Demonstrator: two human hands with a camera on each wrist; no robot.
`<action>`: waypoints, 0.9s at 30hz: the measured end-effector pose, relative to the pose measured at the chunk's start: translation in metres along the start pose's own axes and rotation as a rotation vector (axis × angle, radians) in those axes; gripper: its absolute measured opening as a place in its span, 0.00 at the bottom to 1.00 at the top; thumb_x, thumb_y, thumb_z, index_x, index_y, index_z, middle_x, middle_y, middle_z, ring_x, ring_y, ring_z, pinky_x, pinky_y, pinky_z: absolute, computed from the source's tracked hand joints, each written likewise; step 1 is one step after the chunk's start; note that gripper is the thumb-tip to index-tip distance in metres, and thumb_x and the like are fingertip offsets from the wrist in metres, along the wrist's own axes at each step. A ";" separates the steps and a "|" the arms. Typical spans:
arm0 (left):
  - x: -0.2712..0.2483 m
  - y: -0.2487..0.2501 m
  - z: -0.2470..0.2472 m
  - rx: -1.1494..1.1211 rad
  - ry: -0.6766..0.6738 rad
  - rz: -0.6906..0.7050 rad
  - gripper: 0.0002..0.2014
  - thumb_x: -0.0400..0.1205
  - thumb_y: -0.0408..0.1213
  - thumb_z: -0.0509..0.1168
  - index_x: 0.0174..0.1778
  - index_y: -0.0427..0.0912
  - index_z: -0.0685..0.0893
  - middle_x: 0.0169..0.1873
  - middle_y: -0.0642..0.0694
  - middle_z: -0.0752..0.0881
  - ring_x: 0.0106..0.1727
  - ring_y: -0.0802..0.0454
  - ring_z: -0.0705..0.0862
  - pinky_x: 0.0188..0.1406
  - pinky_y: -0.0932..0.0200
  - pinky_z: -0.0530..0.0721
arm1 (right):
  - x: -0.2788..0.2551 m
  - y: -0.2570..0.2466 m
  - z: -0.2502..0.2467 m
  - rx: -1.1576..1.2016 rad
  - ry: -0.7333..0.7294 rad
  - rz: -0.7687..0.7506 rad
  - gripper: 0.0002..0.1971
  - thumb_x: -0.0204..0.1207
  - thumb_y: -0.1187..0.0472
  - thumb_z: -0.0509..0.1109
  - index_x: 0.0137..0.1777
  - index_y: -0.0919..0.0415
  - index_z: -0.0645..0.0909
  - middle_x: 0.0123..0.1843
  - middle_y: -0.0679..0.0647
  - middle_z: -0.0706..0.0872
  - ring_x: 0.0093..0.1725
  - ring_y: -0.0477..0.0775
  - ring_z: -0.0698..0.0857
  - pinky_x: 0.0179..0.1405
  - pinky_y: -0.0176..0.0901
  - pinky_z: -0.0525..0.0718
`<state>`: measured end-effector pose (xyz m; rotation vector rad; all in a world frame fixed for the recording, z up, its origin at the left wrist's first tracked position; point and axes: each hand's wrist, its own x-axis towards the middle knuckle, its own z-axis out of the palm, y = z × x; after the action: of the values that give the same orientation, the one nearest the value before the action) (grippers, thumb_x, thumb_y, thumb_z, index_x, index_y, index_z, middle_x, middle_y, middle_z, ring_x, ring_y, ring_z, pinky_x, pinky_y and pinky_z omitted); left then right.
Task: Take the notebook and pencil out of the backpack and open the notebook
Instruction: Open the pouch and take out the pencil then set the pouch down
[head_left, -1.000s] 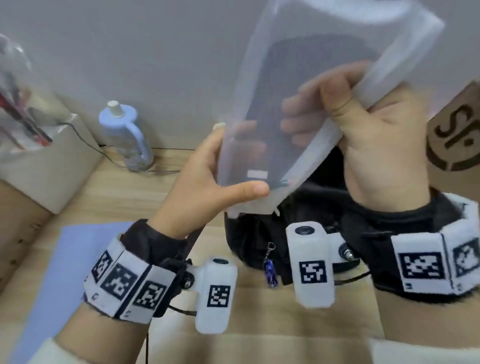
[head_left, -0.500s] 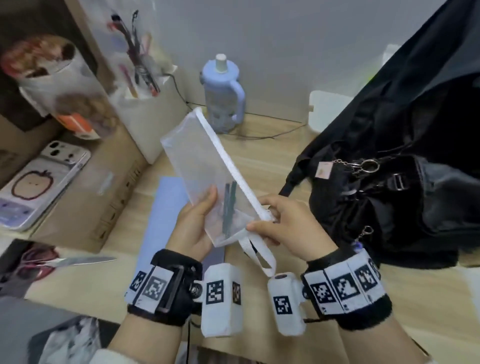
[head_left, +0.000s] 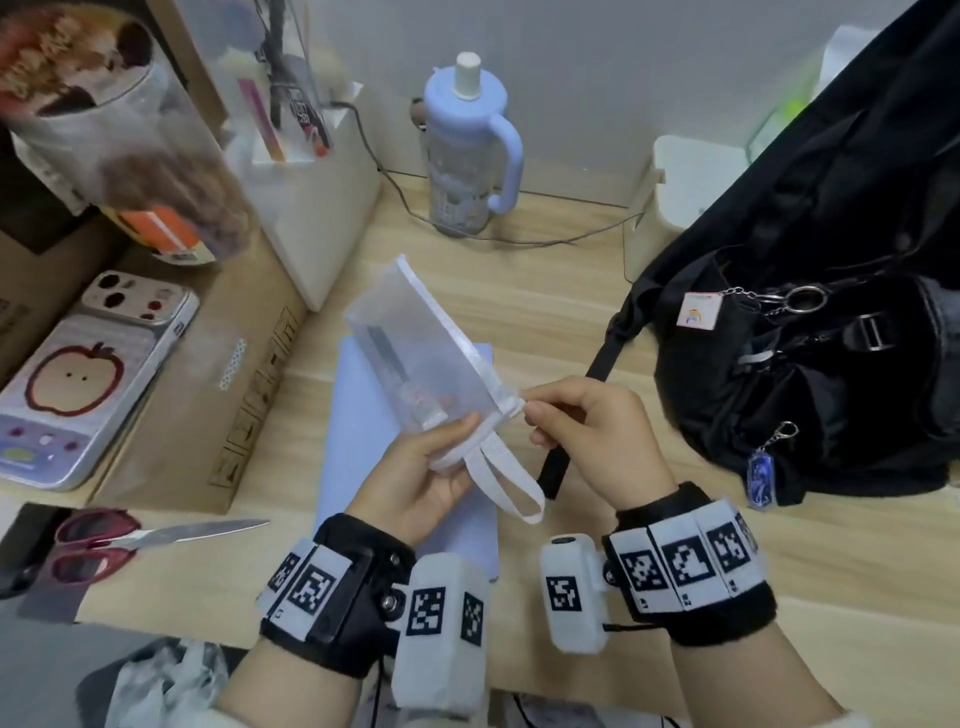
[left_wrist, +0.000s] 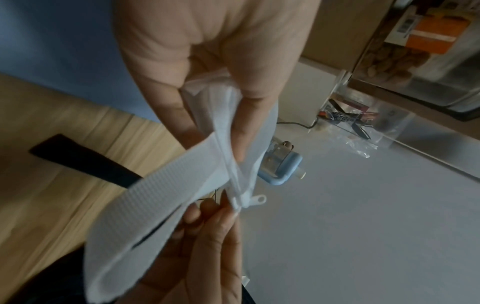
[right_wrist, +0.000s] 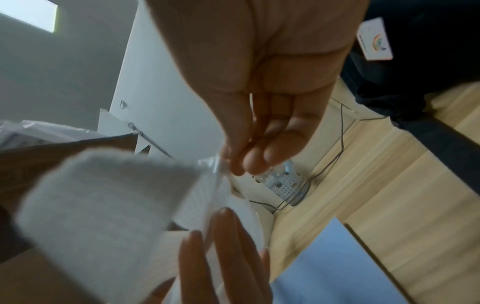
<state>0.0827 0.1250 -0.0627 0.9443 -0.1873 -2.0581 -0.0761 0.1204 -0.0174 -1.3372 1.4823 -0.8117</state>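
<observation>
A translucent white mesh pouch (head_left: 415, 364) with a dark pencil (head_left: 387, 353) inside hangs tilted above the light-blue notebook (head_left: 358, 441), which lies shut on the wooden table. My left hand (head_left: 447, 441) grips the pouch's near end from below, by its white strap loop (head_left: 504, 478). My right hand (head_left: 527, 413) pinches the pouch at its zipper end. In the left wrist view the zipper pull (left_wrist: 255, 199) sticks out beside my right fingers (left_wrist: 213, 224). In the right wrist view my right fingertips (right_wrist: 249, 162) pinch the pouch (right_wrist: 103, 205). The black backpack (head_left: 805, 364) slumps at the right.
A blue handled bottle (head_left: 467, 145) and a cable (head_left: 519, 241) stand at the back. A cardboard box (head_left: 218, 395) with a phone case (head_left: 88, 379) is on the left, red scissors (head_left: 130, 540) in front of it. A backpack strap (head_left: 602, 364) trails toward my right hand.
The pouch has come down from high over the backpack to just above the notebook. My right hand has shifted to pinch the zipper end; my left hand holds on.
</observation>
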 end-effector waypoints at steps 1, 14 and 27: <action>0.001 0.001 -0.003 0.012 0.009 0.004 0.18 0.69 0.31 0.67 0.55 0.33 0.82 0.34 0.46 0.89 0.34 0.56 0.88 0.33 0.66 0.87 | 0.000 0.000 0.002 0.003 0.009 -0.006 0.15 0.74 0.69 0.69 0.40 0.44 0.84 0.37 0.49 0.87 0.30 0.42 0.85 0.39 0.34 0.86; 0.009 0.005 -0.006 0.216 -0.043 0.022 0.28 0.68 0.21 0.69 0.62 0.45 0.76 0.39 0.45 0.93 0.40 0.51 0.92 0.34 0.60 0.89 | -0.003 0.003 -0.002 0.140 -0.072 0.052 0.11 0.67 0.72 0.74 0.37 0.55 0.78 0.32 0.53 0.81 0.32 0.55 0.81 0.41 0.50 0.83; 0.020 0.004 0.001 0.582 -0.198 -0.056 0.31 0.55 0.26 0.76 0.53 0.51 0.80 0.22 0.50 0.86 0.26 0.57 0.84 0.25 0.63 0.80 | 0.058 -0.024 -0.047 0.089 0.037 -0.041 0.34 0.72 0.64 0.72 0.76 0.51 0.63 0.47 0.54 0.83 0.46 0.62 0.87 0.48 0.55 0.88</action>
<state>0.0772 0.1073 -0.0712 1.0864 -0.9123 -2.1896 -0.1094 0.0537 0.0084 -1.2961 1.4342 -0.9225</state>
